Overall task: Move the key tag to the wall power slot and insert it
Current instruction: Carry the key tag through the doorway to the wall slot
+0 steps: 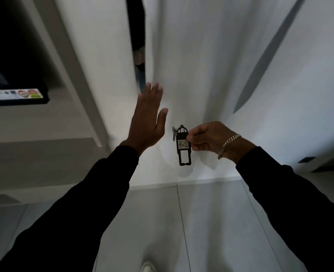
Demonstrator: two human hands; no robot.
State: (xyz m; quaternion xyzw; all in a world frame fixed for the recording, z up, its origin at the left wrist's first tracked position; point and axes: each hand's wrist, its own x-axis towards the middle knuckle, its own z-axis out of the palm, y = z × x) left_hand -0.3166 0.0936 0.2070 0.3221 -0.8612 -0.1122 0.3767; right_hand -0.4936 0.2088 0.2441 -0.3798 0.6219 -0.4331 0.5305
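Note:
A black plastic key tag point(183, 147) with a white label reading 402 hangs upright in front of a white wall point(201, 65). A metal key point(174, 132) dangles behind its top ring. My right hand point(207, 138), with a silver bracelet on the wrist, pinches the tag's right edge between thumb and fingers. My left hand point(147, 116) is raised to the left of the tag, palm flat and fingers spread, holding nothing. No wall power slot is visible in this view.
A dark vertical gap point(139, 55) runs up the wall above my left hand. A black appliance with a sticker strip point(15, 95) sits at the left on white shelving. A pale tiled floor point(201, 222) lies below, with a shoe tip point(147, 266) at the bottom.

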